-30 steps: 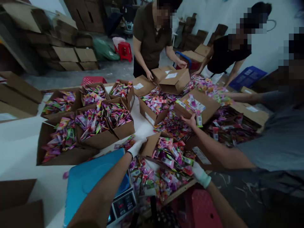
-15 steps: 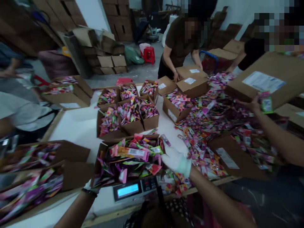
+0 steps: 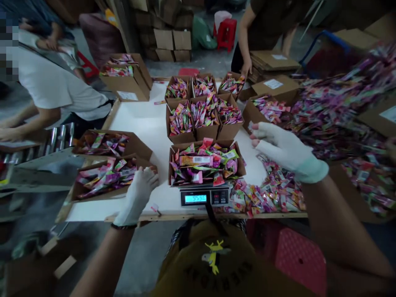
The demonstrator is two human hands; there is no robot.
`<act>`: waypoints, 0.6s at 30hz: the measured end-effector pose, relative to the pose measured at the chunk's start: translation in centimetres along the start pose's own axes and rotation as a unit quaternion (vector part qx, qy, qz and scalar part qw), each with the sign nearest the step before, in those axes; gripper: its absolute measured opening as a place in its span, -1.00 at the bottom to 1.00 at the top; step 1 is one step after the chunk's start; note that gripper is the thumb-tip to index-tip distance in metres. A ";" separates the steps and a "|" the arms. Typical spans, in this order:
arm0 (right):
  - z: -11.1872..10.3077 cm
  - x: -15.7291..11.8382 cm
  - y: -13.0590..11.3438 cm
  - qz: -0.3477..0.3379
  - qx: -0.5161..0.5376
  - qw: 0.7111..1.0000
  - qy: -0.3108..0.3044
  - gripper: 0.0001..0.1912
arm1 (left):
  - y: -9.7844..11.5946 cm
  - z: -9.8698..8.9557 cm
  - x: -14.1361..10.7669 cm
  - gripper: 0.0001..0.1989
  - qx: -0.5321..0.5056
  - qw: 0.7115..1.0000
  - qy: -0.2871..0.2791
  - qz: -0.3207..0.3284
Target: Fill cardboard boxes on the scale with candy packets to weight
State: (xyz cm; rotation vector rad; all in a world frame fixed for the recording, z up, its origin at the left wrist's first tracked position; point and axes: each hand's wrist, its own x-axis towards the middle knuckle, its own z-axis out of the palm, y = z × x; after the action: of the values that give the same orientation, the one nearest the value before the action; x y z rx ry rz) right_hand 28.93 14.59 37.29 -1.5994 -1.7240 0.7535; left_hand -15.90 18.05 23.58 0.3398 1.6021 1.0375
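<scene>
My left hand (image 3: pixel 140 190), in a white fingerless glove, rests at the right end of the near-left carton (image 3: pixel 102 196). Its fingers are apart and seem to touch the cardboard. My right hand (image 3: pixel 278 149), gloved the same way, hovers over the table's right side, fingers spread, holding nothing. Between my hands, a carton (image 3: pixel 204 183) filled with small pink, purple and green candy packets (image 3: pixel 196 161) sits on a digital scale (image 3: pixel 204 196). Lit digits show on the scale, not sharp enough to read surely. Loose packets (image 3: pixel 272 189) lie below my right hand.
Several filled cartons (image 3: pixel 206 132) stand behind the scale. A large packet heap (image 3: pixel 328 107) covers the right side, its upper part blurred. One person in a white shirt (image 3: pixel 71 86) works at left; another (image 3: pixel 272 24) stands behind folded cartons (image 3: pixel 272 62). A red stool (image 3: pixel 301 264) is beside me.
My view has turned down and left. My left hand moved from the middle carton to the left one. My right hand lifted away from the middle carton, to the right. The scale shows digits now.
</scene>
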 end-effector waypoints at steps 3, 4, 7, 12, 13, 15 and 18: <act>1.6 0.8 -3.2 -0.029 -0.024 0.999 -0.021 -0.34 | -0.7 -1.6 -0.2 -0.63 -0.011 0.999 0.024 -0.023; 2.3 1.1 -3.9 -0.036 -0.037 0.998 -0.029 -0.33 | -1.0 -2.0 -0.5 -0.64 -0.011 0.999 0.025 -0.023; 4.4 2.3 -5.0 -0.056 -0.090 0.993 -0.045 -0.34 | -2.1 -2.9 -1.2 -0.63 -0.007 1.000 0.005 -0.021; 8.3 4.3 -5.7 -0.053 -0.242 0.957 -0.149 -0.33 | -3.4 -3.8 -2.3 -0.65 -0.001 0.999 -0.005 -0.036; 9.3 4.5 -5.8 -0.042 -0.271 0.944 -0.185 -0.28 | -3.6 -3.9 -2.4 -0.66 -0.001 0.999 -0.004 -0.038; 11.6 5.0 -5.7 -0.021 -0.308 0.918 -0.249 -0.19 | -3.9 -4.2 -2.4 -0.68 -0.001 0.999 0.002 -0.044; 14.2 5.6 -5.1 -0.015 -0.309 0.908 -0.284 -0.33 | -4.2 -4.2 -2.1 -0.71 0.011 0.999 -0.003 -0.036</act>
State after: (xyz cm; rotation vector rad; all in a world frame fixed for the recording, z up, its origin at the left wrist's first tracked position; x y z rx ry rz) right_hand 14.44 20.02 32.97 -1.8625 -2.6027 0.7469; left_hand -17.72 12.31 21.59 0.2977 1.6093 0.9630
